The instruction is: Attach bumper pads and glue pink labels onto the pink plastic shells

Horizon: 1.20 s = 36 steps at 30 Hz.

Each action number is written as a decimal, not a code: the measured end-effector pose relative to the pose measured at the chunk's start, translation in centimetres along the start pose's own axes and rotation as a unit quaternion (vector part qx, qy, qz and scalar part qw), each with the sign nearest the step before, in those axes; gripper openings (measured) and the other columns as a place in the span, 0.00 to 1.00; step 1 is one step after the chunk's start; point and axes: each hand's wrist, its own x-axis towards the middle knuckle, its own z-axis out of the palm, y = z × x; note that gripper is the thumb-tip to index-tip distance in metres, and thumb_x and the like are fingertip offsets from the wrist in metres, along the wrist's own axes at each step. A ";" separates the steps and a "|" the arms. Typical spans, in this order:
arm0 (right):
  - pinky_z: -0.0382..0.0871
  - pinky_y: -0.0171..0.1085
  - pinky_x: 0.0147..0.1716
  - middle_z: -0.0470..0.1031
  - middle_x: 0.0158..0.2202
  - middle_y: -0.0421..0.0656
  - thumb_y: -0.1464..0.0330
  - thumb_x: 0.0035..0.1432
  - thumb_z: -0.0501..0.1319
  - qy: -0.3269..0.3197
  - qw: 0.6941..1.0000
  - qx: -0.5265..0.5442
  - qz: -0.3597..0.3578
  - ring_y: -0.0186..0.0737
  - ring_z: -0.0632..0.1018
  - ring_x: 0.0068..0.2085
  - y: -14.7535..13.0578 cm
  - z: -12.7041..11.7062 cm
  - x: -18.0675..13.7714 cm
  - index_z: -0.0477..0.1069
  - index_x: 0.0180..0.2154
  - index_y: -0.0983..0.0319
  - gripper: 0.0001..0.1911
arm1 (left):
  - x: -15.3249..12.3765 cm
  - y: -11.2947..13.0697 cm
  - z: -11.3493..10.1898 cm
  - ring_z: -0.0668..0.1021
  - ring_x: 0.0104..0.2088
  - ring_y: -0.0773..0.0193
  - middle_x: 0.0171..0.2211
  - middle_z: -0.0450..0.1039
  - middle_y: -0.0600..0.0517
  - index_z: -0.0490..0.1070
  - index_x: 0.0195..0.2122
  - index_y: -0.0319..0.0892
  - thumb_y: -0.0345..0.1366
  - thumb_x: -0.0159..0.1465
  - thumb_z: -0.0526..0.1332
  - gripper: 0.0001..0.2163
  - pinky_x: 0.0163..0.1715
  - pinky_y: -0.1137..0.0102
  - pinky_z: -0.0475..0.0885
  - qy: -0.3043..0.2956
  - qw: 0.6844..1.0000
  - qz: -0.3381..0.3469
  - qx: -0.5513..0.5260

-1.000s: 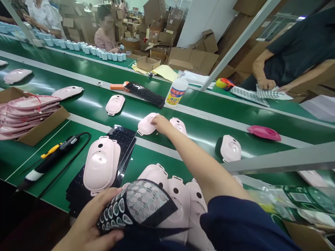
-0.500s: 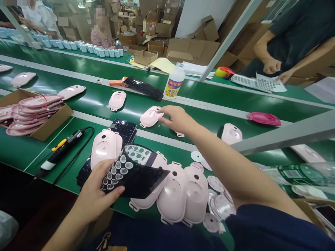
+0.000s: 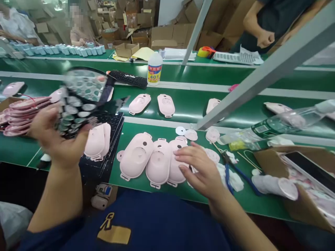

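My left hand [image 3: 56, 139] is raised on the left, thumb and fingers closed on a bent black sheet [image 3: 78, 104] with rows of rounded, clear-looking pieces. Motion blurs the sheet. My right hand [image 3: 202, 170] is open, palm down, fingers slightly spread over the rightmost of three overlapping pale pink plastic covers [image 3: 137, 158]. Whether its fingertips touch that cover I cannot tell. Two more pink covers [image 3: 94, 141] lie on a stack of black sheets [image 3: 112, 139] below my left hand. Thin round discs [image 3: 191, 135] are scattered beyond my right hand, some partly hidden by it.
More pink covers [image 3: 165, 105] sit on the green conveyor, near a glue bottle [image 3: 154, 69]. At right are blue-handled pliers [image 3: 228, 177], a plastic bottle [image 3: 272, 125] and a carton [image 3: 300, 202] with a phone. A slanted metal post [image 3: 261, 80] crosses the right side.
My right hand has come back from a cover on the conveyor to the covers near me. My left hand has lifted the black sheet up and leftward. The view has also shifted.
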 end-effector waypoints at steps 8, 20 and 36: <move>0.57 0.50 0.64 0.82 0.43 0.41 0.72 0.64 0.59 -0.046 0.996 0.063 0.038 0.38 0.81 0.46 -2.5 1.7 -7.5 0.73 0.42 0.56 0.07 | -2.2 4.6 5.4 0.65 0.67 0.44 0.62 0.70 0.42 0.66 0.62 0.44 0.41 0.68 0.56 0.21 0.68 0.43 0.48 -0.387 0.904 -0.090 0.159; 0.74 0.46 0.50 0.83 0.40 0.44 0.73 0.63 0.59 0.015 0.992 0.087 0.090 0.40 0.83 0.42 -2.2 -0.5 -12.7 0.74 0.41 0.56 0.08 | -5.8 8.1 0.4 0.78 0.52 0.39 0.54 0.76 0.38 0.67 0.60 0.42 0.42 0.62 0.59 0.24 0.52 0.48 0.74 -0.431 0.875 -0.159 0.155; 0.76 0.45 0.46 0.83 0.40 0.44 0.72 0.65 0.59 -0.008 0.993 0.083 0.082 0.42 0.83 0.41 -2.1 -0.2 -14.1 0.74 0.42 0.56 0.08 | -3.9 6.9 0.0 0.76 0.55 0.45 0.55 0.74 0.40 0.67 0.60 0.39 0.41 0.64 0.61 0.23 0.58 0.49 0.68 -0.231 0.927 -0.259 0.142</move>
